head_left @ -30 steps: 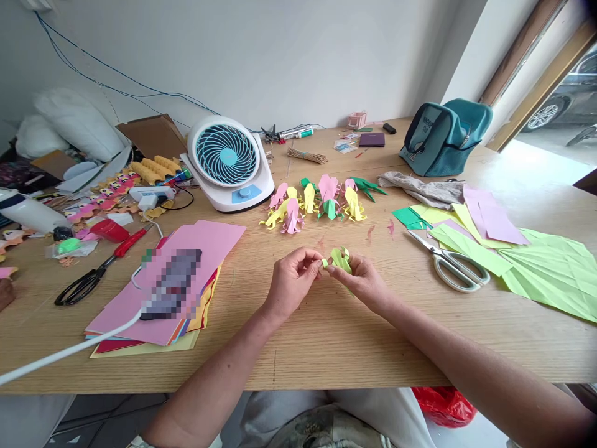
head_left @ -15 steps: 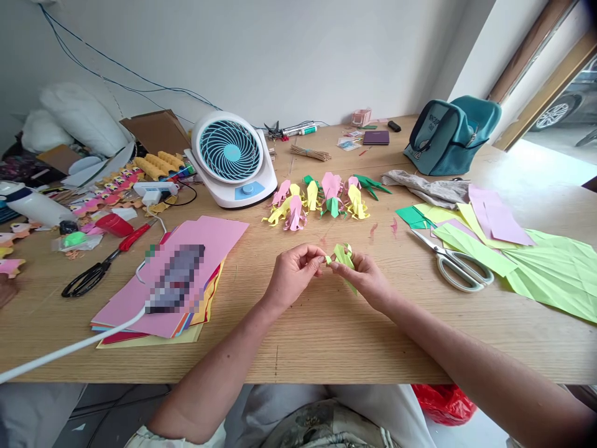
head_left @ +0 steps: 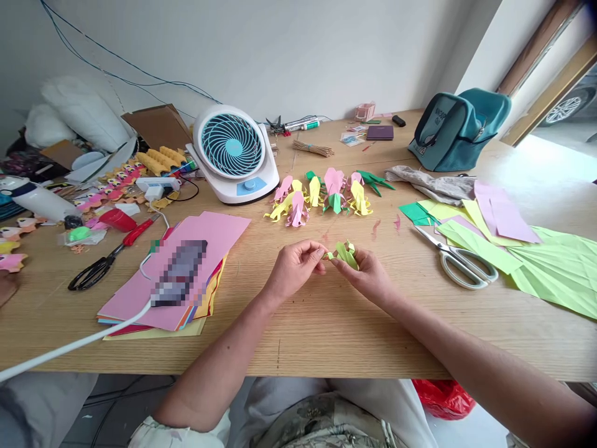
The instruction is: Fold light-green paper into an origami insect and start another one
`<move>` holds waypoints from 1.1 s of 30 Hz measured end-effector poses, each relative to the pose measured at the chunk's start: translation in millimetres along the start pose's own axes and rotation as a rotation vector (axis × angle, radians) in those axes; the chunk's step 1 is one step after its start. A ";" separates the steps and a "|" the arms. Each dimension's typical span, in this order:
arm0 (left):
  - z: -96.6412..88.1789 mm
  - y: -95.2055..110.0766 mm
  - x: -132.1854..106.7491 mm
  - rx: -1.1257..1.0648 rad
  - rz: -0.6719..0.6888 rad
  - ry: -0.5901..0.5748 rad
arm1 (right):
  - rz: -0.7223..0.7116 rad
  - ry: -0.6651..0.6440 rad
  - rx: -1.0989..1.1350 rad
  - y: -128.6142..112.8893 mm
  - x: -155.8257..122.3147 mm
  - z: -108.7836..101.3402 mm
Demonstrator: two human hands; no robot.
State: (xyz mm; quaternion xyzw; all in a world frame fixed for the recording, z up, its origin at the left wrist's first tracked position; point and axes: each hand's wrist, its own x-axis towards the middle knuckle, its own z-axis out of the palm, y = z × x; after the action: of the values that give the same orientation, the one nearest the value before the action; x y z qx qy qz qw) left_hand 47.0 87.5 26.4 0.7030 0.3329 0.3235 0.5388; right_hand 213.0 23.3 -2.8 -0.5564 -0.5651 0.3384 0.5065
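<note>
A light green folded paper figure point(head_left: 346, 254) is between my two hands, just above the wooden table point(head_left: 298, 336). My left hand point(head_left: 298, 266) pinches a small curled strip at its left end. My right hand point(head_left: 368, 274) grips its body between thumb and fingers, which hide part of it. Beyond my hands stands a group of folded paper squid-like figures in pink point(head_left: 297, 211), yellow point(head_left: 360, 198) and green point(head_left: 334, 203), with curled strips at their lower ends.
Silver-handled scissors point(head_left: 461, 264) and light green paper sheets point(head_left: 559, 267) lie at the right. A fan point(head_left: 233, 149) stands behind. At the left are a stack of coloured paper point(head_left: 224, 230), black-and-red scissors point(head_left: 112, 255) and a white cable point(head_left: 79, 348). A teal bag point(head_left: 457, 130) stands far right.
The green paper figure has turned a little in my right hand, and its lower tip no longer shows below the thumb. Both hands keep their grip. The whole view has shifted slightly.
</note>
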 end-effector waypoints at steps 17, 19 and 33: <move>2.3 -6.4 0.4 -0.047 -0.072 -0.006 | -0.028 0.000 -0.084 2.3 -2.2 5.2; 2.5 -6.1 -0.1 -0.015 -0.075 -0.005 | -0.023 0.003 -0.078 2.4 -2.5 5.9; 3.1 2.2 -2.8 0.326 0.120 0.064 | 0.031 -0.029 0.012 2.1 -2.1 7.8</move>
State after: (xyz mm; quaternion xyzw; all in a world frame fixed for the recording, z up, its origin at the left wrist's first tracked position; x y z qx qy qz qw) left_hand 48.1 83.1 27.6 0.7890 0.3553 0.3189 0.3867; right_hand 205.9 23.0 -7.2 -0.5571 -0.5616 0.3575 0.4965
